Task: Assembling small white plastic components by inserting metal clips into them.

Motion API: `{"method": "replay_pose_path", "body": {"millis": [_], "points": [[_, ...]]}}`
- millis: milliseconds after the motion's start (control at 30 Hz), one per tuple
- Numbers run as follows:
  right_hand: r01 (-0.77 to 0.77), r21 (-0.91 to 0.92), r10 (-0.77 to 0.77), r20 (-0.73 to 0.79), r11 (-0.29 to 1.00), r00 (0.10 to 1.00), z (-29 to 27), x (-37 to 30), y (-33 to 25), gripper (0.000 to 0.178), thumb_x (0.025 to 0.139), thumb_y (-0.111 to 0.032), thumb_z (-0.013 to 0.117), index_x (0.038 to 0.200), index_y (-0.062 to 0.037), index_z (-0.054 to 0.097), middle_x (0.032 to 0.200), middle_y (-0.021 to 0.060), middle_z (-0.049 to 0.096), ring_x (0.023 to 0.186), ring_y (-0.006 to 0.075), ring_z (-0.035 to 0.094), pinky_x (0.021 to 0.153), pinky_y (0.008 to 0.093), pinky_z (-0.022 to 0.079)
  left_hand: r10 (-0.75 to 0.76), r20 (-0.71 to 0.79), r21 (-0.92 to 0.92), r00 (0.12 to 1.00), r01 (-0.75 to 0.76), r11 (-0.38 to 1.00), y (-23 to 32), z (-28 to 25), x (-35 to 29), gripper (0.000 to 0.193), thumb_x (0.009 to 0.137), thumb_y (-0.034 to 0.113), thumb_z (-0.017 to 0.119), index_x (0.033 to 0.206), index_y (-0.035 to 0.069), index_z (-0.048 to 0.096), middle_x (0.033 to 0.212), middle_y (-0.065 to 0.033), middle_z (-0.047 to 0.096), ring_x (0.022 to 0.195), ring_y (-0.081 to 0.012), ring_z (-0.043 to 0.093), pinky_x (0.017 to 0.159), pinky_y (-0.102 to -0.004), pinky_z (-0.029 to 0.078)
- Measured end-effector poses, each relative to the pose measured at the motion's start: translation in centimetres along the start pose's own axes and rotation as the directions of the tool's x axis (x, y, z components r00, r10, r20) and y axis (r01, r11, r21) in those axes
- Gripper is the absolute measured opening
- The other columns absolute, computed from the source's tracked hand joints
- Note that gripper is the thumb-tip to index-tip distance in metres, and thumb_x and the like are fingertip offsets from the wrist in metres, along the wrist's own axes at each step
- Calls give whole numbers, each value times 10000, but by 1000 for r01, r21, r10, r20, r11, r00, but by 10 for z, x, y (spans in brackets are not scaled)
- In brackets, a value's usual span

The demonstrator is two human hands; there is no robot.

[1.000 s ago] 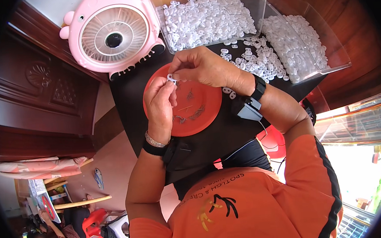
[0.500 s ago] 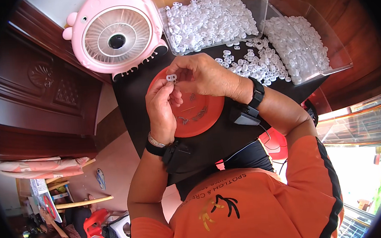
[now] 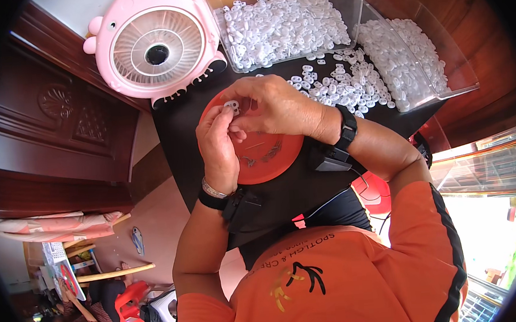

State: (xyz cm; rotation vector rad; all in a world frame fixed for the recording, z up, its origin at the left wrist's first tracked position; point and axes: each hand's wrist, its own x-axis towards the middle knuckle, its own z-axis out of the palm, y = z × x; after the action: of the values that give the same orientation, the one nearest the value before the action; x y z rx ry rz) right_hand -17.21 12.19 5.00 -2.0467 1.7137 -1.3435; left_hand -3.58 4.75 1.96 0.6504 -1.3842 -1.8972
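Observation:
My left hand [image 3: 218, 146] pinches a small white plastic piece with two holes [image 3: 232, 106] between thumb and fingertips. Close against it, my right hand [image 3: 275, 106] arches over with its thumb and fingers drawn together beside the piece. What those right fingertips hold, if anything, is hidden. Both hands are above a round orange plate [image 3: 288, 166]. Several thin metal pins [image 3: 269, 155] lie in that plate.
Loose white pieces [image 3: 354, 85] spread over the black table [image 3: 192, 165]. Behind are a clear bin [image 3: 288, 30] and a tilted clear bin [image 3: 406, 61], both full of pieces. A pink fan [image 3: 157, 48] stands at back left. Another person [image 3: 86, 319] sits lower left.
The white piece has turned slightly between my fingertips. My right hand has shifted a little, and its fingers sit closer over the piece.

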Motion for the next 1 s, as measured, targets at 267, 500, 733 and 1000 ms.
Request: {"method": "replay_pose_path", "body": {"millis": [267,500,733,1000], "points": [[75,-83,-78,-37,994,996,9,-6,3,279,742,-117,700,989,-18,615,837,142,644,758,303,646,672,358,529,16,41,20,999,-17,1000,0,2,-3,271,928,231,449,938,-3,584,704,-73,622,591,-124,550,571,-235,403],[80,-1,-80,-49,997,996,8,-7,2,244,770,-145,706,968,-33,619,765,121,647,716,291,652,641,353,526,100,70,11,993,-101,995,3,4,-6,257,926,227,422,846,11,538,678,-97,613,583,-154,547,581,-252,390],[107,-93,-111,-47,990,993,8,-9,2,207,778,-155,696,940,-49,622,729,111,639,696,285,649,612,353,521,124,68,-6,990,-124,992,6,9,-9,249,912,212,440,803,14,545,667,-94,612,549,-145,533,545,-254,400],[204,-105,-212,-76,973,974,16,-7,8,196,779,-181,666,918,-49,628,794,114,630,706,292,628,605,391,501,204,19,32,979,-205,978,5,8,-12,264,928,170,433,786,-7,570,696,-69,593,556,-119,526,518,-238,394]]}}
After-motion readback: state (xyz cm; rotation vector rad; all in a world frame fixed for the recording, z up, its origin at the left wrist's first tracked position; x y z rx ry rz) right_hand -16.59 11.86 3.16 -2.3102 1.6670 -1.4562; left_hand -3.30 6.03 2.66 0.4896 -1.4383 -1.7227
